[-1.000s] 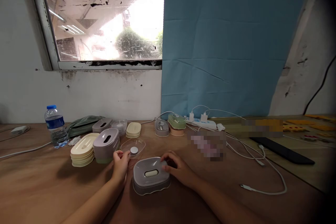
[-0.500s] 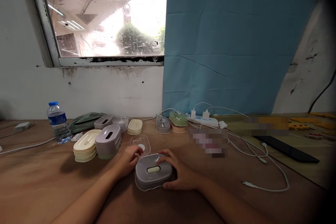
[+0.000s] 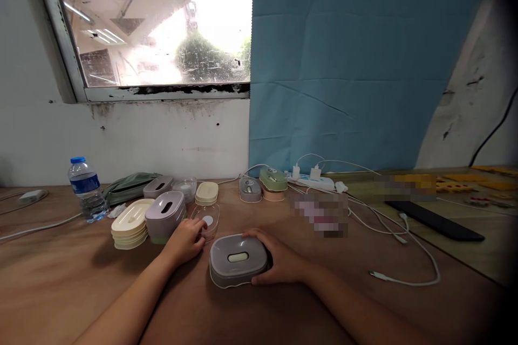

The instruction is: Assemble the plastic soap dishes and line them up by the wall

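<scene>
A grey oval box (image 3: 238, 267) stands on the table before me, a pale oval piece showing through the slot in its top. Around its right side curls my right hand (image 3: 279, 261), thumb at the near edge and fingers over the far edge. My left hand (image 3: 186, 240) is apart from the box, its bent fingers on the left edge of a clear plastic cover (image 3: 212, 214) with a white round spot. Left of that hand are a lilac box with a slot (image 3: 167, 214) and a stack of cream lids (image 3: 129, 223).
A water bottle (image 3: 86, 190) and a green pouch (image 3: 131, 187) stand at the left. Small cream lids (image 3: 206, 193), a grey box (image 3: 250, 188) and a green box (image 3: 273, 179) line the back. White cables (image 3: 413, 284) and a black slab (image 3: 433, 221) lie right.
My left hand has moved left, away from the grey box, and the clear cover has shifted left with it. My right hand keeps its hold on the grey box.
</scene>
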